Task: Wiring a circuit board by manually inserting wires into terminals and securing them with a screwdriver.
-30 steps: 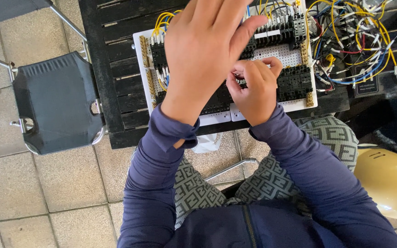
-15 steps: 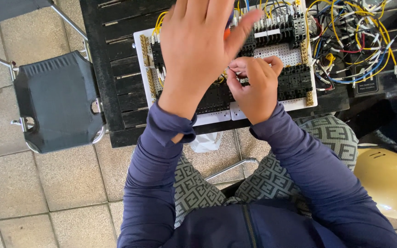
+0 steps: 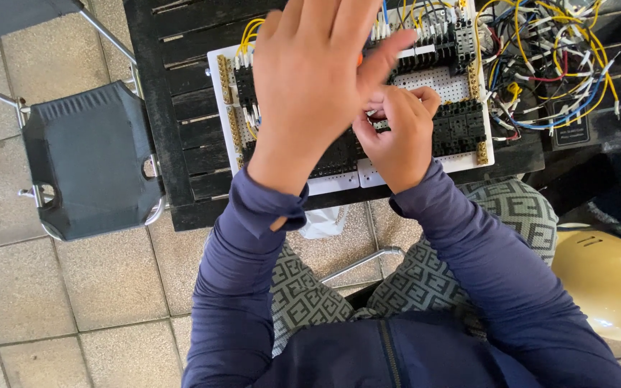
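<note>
The left hand (image 3: 321, 86) is raised above a white perforated wiring panel (image 3: 425, 80), fingers spread and extended, its grip released and holding nothing that can be seen; a small orange sliver shows at the edge of its thumb, too hidden to identify. The hand covers much of the panel's middle.

The right hand (image 3: 397, 133) sits lower, just beside and partly under the left thumb, with its fingers curled in a pinching grip on a small part at the row of black terminal blocks (image 3: 461, 128) mounted on the panel. What exactly it pinches is too small and too hidden to tell; it looks like a wire end or a terminal piece.

The panel lies flat on a dark slatted worktop (image 3: 170, 86), near the edge closest to the person. Brass-coloured strips (image 3: 226, 79) run down its left side, and yellow wires (image 3: 249, 32) loop from its upper left corner. To the right of the panel, a loose tangle of yellow, blue, red and white wires (image 3: 555, 65) spreads over the worktop.

Left of the worktop stands a dark folding chair (image 3: 88, 154) on a tiled floor (image 3: 59, 287). A yellow hard hat (image 3: 605, 284) rests at lower right. The person wears dark blue sleeves (image 3: 238, 287) and patterned trousers (image 3: 425, 276).
</note>
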